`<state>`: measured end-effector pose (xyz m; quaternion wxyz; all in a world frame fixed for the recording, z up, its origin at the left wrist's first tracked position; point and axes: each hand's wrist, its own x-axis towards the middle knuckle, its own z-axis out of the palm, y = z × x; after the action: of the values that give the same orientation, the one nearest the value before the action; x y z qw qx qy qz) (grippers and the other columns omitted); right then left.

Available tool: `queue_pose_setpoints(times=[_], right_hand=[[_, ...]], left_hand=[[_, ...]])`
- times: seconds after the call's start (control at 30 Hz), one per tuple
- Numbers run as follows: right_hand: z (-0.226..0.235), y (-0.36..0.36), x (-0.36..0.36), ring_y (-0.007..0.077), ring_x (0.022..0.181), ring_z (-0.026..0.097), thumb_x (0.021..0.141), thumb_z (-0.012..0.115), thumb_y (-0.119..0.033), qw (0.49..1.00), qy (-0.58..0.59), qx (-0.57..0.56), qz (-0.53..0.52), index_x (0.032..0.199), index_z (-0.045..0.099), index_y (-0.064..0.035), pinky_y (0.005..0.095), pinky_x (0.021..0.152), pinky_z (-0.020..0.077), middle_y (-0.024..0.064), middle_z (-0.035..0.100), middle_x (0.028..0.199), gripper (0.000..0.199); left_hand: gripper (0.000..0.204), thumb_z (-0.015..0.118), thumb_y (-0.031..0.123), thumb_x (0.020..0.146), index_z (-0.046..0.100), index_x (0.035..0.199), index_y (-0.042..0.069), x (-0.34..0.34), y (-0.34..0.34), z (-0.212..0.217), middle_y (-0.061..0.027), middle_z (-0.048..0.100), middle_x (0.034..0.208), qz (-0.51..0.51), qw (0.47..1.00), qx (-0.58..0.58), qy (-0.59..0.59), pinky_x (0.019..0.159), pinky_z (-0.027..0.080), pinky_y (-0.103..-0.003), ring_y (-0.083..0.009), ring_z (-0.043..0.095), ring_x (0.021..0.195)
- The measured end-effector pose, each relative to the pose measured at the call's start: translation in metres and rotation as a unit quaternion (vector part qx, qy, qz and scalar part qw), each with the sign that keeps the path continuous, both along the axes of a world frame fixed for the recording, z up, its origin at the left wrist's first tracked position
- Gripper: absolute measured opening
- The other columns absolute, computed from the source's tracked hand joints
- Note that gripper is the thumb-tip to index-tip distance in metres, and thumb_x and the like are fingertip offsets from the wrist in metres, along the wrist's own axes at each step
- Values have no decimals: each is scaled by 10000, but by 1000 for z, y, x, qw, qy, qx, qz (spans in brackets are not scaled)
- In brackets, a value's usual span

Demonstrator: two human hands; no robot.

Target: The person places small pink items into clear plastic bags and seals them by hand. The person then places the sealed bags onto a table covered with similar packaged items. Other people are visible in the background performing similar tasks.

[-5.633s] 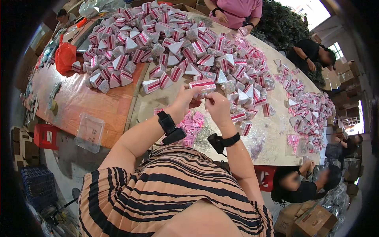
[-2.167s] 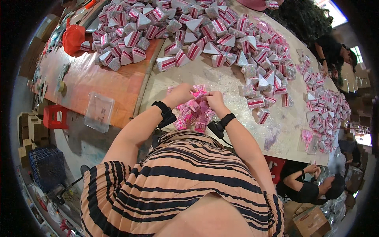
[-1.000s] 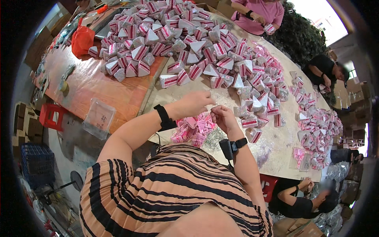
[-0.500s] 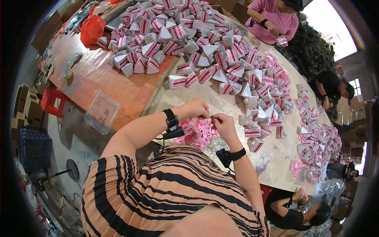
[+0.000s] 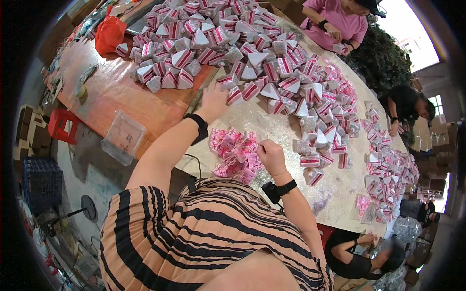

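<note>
My left hand (image 5: 215, 101) stretches forward to the near edge of the big heap, fingers apart, at a wedge-shaped piece (image 5: 226, 81) like a slice of layered cake, white with dark pink bands. Whether the fingertips touch it I cannot tell. Close in front of my body lies a loose pile of pink printed plastic wrappers (image 5: 232, 151). Just right of that pile, my right hand (image 5: 272, 157) is closed with its fingers curled in; anything inside them is hidden. Many similar wedges form the heap (image 5: 252, 58) across the table.
An orange-stained board (image 5: 145, 104) covers the table's left side, with a clear plastic box (image 5: 124, 136) near its edge. A red bag (image 5: 110, 36) lies at the far left. A second heap of wrapped wedges (image 5: 388, 184) is at the right. Several co-workers sit around the table.
My hands were together over the wrappers and have parted. The left has moved forward to the heap's edge; the right stays beside the pile, slightly lower.
</note>
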<state>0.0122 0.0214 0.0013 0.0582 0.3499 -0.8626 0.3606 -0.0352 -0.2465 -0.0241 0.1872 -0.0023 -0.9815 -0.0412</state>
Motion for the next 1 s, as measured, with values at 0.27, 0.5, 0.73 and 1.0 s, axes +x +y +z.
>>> queue_pose_setpoints(times=[0.27, 0.5, 0.73, 1.0], right_hand=[[22, 5, -6, 294, 610, 581, 729, 597, -42, 997, -35, -48, -52, 760, 588, -8, 347, 565, 463, 152, 582, 694, 47], [81, -12, -20, 294, 599, 562, 725, 586, -35, 996, -23, -80, -24, 755, 574, 1, 353, 560, 445, 147, 558, 666, 48], [100, -34, -23, 332, 649, 548, 733, 578, -43, 998, 52, -41, 13, 742, 535, -5, 392, 582, 438, 151, 543, 703, 59], [105, -35, -21, 307, 628, 544, 729, 588, -24, 995, 96, -35, 19, 761, 545, -4, 371, 582, 432, 133, 533, 675, 57]], left_hand=[[213, 609, 111, 707, 628, 907, 40, 7, -29, -17, -204, 595, 971, 53, 952, 254, -163, 747, 486, -446, -417, 587, 850], [338, 569, 123, 839, 514, 1144, -12, 31, -7, 27, -131, 591, 1086, -31, 451, 842, -294, 841, 511, -370, -245, 612, 950], [387, 572, 150, 842, 484, 1179, -19, 35, 18, 62, -145, 597, 1078, -123, 406, 857, -292, 881, 491, -378, -247, 614, 959], [386, 573, 137, 828, 488, 1174, -12, 38, 24, 68, -116, 605, 1070, -135, 425, 841, -306, 877, 491, -361, -209, 620, 944]])
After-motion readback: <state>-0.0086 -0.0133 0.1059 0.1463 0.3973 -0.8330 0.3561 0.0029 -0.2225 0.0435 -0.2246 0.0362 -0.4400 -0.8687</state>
